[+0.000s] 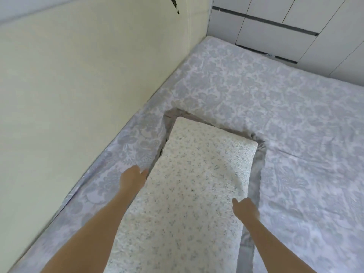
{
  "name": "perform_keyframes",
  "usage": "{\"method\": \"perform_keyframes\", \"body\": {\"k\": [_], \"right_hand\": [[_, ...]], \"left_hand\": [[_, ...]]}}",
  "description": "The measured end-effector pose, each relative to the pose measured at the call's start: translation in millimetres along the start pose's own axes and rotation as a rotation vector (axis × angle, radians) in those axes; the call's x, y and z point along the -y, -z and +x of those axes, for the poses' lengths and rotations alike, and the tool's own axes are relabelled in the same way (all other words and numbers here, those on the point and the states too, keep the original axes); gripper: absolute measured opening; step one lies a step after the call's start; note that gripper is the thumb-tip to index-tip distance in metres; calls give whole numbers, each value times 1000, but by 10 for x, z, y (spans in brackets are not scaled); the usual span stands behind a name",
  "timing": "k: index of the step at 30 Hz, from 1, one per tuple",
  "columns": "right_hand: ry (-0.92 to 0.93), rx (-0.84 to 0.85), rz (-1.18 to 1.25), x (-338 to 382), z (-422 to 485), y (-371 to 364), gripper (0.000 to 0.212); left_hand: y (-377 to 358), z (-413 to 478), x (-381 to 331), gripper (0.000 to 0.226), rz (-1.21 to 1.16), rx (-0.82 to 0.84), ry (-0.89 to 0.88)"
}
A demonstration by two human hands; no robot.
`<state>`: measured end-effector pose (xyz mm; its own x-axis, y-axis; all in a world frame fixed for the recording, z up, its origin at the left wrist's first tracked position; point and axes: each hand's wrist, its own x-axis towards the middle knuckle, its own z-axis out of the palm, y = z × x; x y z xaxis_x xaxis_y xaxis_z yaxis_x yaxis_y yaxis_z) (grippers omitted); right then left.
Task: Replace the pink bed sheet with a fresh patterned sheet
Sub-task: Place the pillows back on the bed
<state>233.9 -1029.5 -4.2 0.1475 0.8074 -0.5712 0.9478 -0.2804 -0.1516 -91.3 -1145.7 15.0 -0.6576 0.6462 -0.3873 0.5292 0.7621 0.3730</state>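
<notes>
A grey-and-white floral patterned sheet lies spread over the whole bed. On it rests a long cream pillow with small grey speckles, running from the bottom of the view toward the wall corner. My left hand grips the pillow's left edge, fingers tucked under its side. My right hand grips the right edge, thumb on top and fingers hidden below. A dark shadowed gap shows around the pillow's far end. No pink sheet is in view.
A pale yellow wall runs along the bed's left side. White cabinet doors with dark gaps stand beyond the bed's far end. A dark thin object hangs at the top of the wall.
</notes>
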Motion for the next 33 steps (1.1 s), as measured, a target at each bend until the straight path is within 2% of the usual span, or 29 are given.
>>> {"method": "perform_keyframes", "body": {"k": [2, 4, 7, 12, 16, 20, 22, 24, 26, 27, 28, 29, 31, 33], "right_hand": [[-76, -14, 77, -26, 324, -79, 74], [-98, -25, 177, 19, 523, -121, 86], [-102, -58, 384, 148, 844, -296, 75], [-55, -343, 437, 304, 795, -378, 18], [43, -519, 607, 542, 595, -52, 16], [127, -567, 817, 897, 461, 205, 16], [154, -523, 810, 1139, 563, 185, 13], [141, -366, 656, 1345, 752, 69, 10], [96, -146, 341, 1408, 911, -109, 29], [90, -50, 228, 1394, 936, -181, 41], [101, 9, 185, 1362, 917, -248, 48], [106, 45, 201, 1324, 824, -301, 50], [115, 102, 261, 1185, 596, -446, 56], [49, 217, 262, 993, 335, -669, 69]], "left_hand": [[-278, 221, -147, 48, -32, 91, 25], [-520, 405, -270, 66, -70, 161, 81], [-860, 625, -400, 75, -88, 161, 140], [-976, 580, -598, 47, -329, -142, 190], [-554, 570, -828, 22, -428, -393, 59], [60, 732, -1010, 15, -389, -537, -82], [296, 974, -1029, 32, -282, -601, -96], [318, 1352, -833, 44, -95, -508, -5], [139, 1614, -447, 65, 45, -186, 182], [-10, 1653, -238, 78, 53, -16, 266], [-170, 1626, -47, 87, 30, 83, 325], [-296, 1549, 115, 91, -6, 112, 352], [-459, 1343, 304, 91, -39, 41, 336], [-450, 1121, 374, 87, 31, -12, 288]]}}
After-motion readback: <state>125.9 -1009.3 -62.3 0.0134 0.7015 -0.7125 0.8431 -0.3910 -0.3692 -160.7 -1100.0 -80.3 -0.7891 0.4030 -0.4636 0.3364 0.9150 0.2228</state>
